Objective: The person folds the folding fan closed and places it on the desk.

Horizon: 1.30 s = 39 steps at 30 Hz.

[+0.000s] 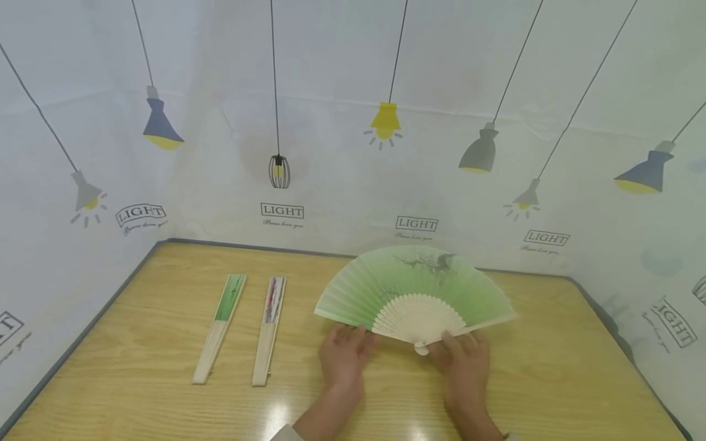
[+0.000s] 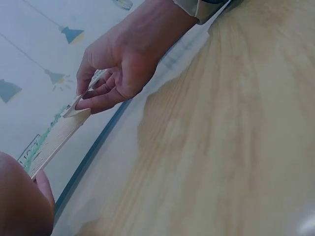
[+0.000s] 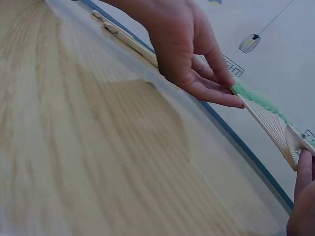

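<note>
A green folding fan (image 1: 419, 282) with a dark branch print and pale ribs is spread wide in the head view. My left hand (image 1: 344, 358) pinches its left edge between thumb and fingers. Close to the pivot, my right hand (image 1: 463, 364) grips the right outer rib. In the left wrist view the right hand (image 2: 118, 64) has thumb and fingertips at the rib ends. The right wrist view shows the left hand (image 3: 184, 54) pinching the fan's edge, with the pale ribs (image 3: 268, 125) running toward the right hand (image 3: 305, 196).
Two folded fans lie side by side on the wooden table (image 1: 165, 318) at the left: a green one (image 1: 220, 331) and one with a red and grey print (image 1: 269, 331). A white sheet (image 1: 331, 153) printed with lamps surrounds the table on the back and sides.
</note>
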Available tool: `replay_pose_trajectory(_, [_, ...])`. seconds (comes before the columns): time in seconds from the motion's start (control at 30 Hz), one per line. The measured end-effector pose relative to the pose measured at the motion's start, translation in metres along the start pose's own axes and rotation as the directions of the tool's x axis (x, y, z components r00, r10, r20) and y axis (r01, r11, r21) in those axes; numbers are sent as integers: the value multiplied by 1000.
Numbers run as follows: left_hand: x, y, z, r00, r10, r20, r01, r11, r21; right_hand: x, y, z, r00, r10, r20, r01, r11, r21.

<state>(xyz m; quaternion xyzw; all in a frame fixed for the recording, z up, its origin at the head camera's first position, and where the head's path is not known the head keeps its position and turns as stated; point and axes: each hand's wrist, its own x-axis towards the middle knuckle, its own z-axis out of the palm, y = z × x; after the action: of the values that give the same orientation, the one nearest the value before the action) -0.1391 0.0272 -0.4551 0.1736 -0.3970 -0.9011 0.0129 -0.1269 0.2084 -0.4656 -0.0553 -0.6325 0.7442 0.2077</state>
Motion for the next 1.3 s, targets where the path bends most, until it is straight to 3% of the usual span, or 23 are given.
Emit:
replay_pose_trajectory(0.03, [1,0,0,1000,15,-17,-15,1000,-2,-1,-1,5,992,116,-50,-107,980,165])
replay_pose_trajectory(0.07, [3,1,-1,999,26,-31,-26,1000,-3,-2,-1,8,971,222,-93,-187,938,293])
replay_pose_trajectory(0.27, [10,2,-7,992,103,-77,-102,995,12,-7,8,18,972,208,-105,-176,951,256])
replay_pose_trajectory(0.57, [14,3,-10,991,132,-4,-132,991,7,-5,8,18,977,191,-91,-170,965,201])
replay_pose_trajectory(0.87, [19,0,-11,994,104,46,-102,994,-41,-4,8,14,986,148,-82,-131,974,187])
replay_pose_trajectory(1.3, [21,2,-13,991,110,82,-106,993,-50,-4,5,14,980,178,-89,-171,982,82])
